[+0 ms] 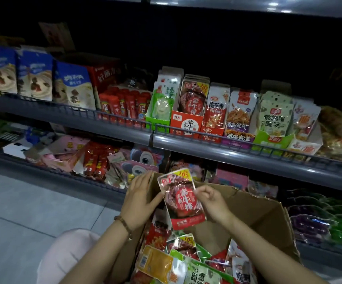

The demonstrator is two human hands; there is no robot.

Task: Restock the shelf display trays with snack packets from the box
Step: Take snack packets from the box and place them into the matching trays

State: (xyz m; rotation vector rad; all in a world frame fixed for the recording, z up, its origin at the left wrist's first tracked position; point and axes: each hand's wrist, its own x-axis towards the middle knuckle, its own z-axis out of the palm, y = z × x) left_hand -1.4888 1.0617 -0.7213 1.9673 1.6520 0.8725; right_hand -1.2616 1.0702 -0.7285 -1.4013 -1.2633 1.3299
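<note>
One red packet (pixel 181 198) — long axis upright, top tilted left.

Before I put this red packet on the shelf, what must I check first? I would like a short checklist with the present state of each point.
1. Grip on the packet: the right hand pinches the red packet at its right edge: ok.
2. Left hand free: its fingers lie straight on the box flap, beside the packet: ok.
3. Matching tray: the red tray above holds the same packets: ok.
4. Room in that tray: the space behind its front packet is hidden: cannot tell.
5. Packet clear of the box: it is lifted above the loose packets: ok.
</note>
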